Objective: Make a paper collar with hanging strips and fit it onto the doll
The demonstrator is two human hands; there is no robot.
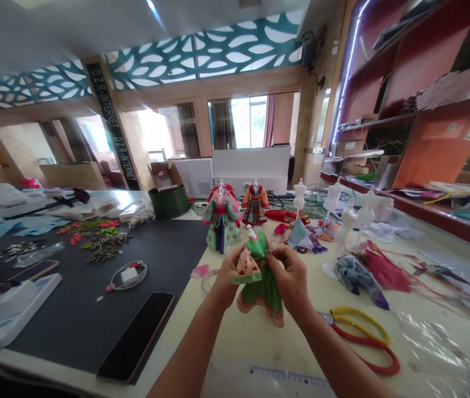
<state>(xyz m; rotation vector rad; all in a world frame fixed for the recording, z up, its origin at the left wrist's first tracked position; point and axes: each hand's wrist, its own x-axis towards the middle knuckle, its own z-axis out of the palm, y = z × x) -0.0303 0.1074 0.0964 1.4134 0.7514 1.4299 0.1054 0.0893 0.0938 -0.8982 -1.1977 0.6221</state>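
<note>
A small white mannequin in a green doll dress with pinkish-orange trim is held up above the cream table. My left hand grips it from the left, at a wide sleeve of pink patterned cloth with a green edge. On the other side, my right hand pinches the green cloth near the waist between thumb and fingers. Just behind stand a dressed doll mannequin in a light green robe with a red sash and another mannequin in an orange and dark robe.
Scissors with red and yellow handles lie by my right forearm, near a ruler. Bare white mannequins and cloth pieces are at right. Leftward are a phone, a coiled cable and a power strip.
</note>
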